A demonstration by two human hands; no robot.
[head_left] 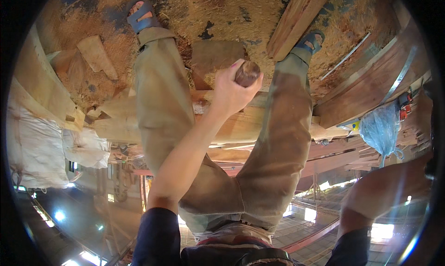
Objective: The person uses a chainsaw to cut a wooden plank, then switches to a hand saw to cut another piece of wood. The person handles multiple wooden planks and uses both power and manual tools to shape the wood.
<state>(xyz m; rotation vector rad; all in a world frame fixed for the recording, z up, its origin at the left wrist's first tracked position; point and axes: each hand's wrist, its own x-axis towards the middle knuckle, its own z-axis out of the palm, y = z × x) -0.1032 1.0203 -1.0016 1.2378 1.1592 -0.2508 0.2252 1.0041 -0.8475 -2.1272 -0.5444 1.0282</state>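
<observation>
In the middle of the head view, my left hand [228, 93] is closed around a short, round brown piece of wood [248, 73]. Its roughly round end faces up, with the fingers and thumb wrapped about its sides; whether it is the end of a longer tool cannot be seen. The left forearm passes in front of my left trouser leg, and the hand is held between my legs. My right arm [378, 189] reaches out to the right edge, where the dark rim of the picture cuts it off and the hand does not show.
Wood shavings cover the dusty floor around my blue sandals. A thick plank [301, 20] lies beside my right foot, and a flat board [218, 57] lies between my feet. Large curved timbers [371, 92] flank the right side, with a clear plastic bag [381, 127] nearby. White sacks [34, 150] stand left.
</observation>
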